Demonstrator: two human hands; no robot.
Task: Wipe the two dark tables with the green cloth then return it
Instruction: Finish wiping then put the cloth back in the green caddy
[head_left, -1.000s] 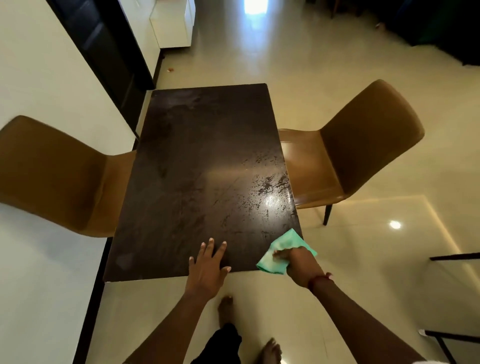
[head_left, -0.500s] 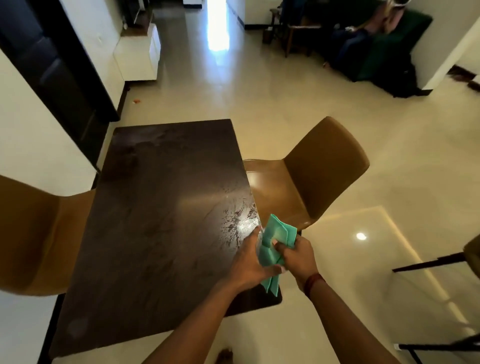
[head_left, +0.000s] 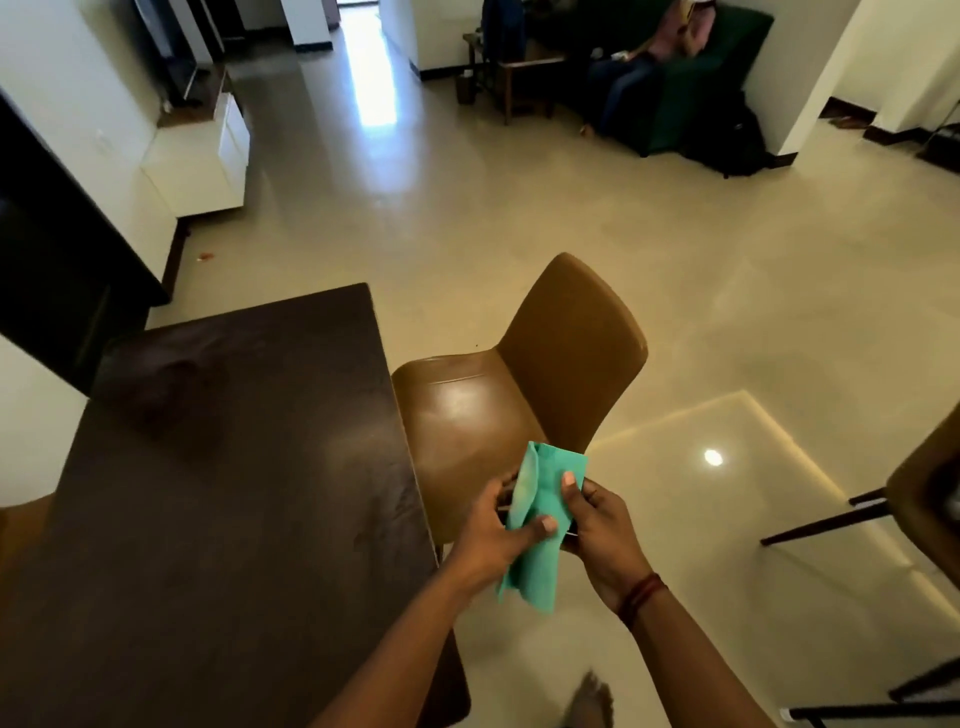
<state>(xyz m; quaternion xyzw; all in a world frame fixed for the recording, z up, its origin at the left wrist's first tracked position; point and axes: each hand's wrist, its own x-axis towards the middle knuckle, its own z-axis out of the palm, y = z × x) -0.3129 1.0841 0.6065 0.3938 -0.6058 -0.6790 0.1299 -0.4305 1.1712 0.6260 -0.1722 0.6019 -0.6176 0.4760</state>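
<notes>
Floor (head_left: 519, 218): pale, glossy, with a bright ceiling-light reflection right of the hands.
Surface (head_left: 218, 493): dark rectangular tabletop filling the lower left, smudged at the far end, long right edge just beside the chair seat.
Chair (head_left: 524, 384): brown, seat tucked against the right edge of the surface, backrest standing up toward the open floor.
Sofa (head_left: 691, 88): dark green, far back on the right, with someone seated on it, too dim to describe further.
Cabinet (head_left: 202, 161): low and white, against the left wall beyond the surface.
Second chair (head_left: 924, 483): brown, cut off at the right edge, dark legs showing below it.
Cloth (head_left: 540, 525): green, folded lengthwise, held upright in the air off the near right corner of the surface, over the chair seat; lower end hanging loose below the hands.
Left hand (head_left: 493, 540): grip closed on the cloth, thumb pressed across its front, fingers behind.
Right hand (head_left: 602, 530): grip closed on the cloth's right edge, thumb on the front near the top, probably fingers curled behind; red thread band at the wrist.
Foot (head_left: 587, 701): bare, on the floor at the bottom edge, blurred.
</notes>
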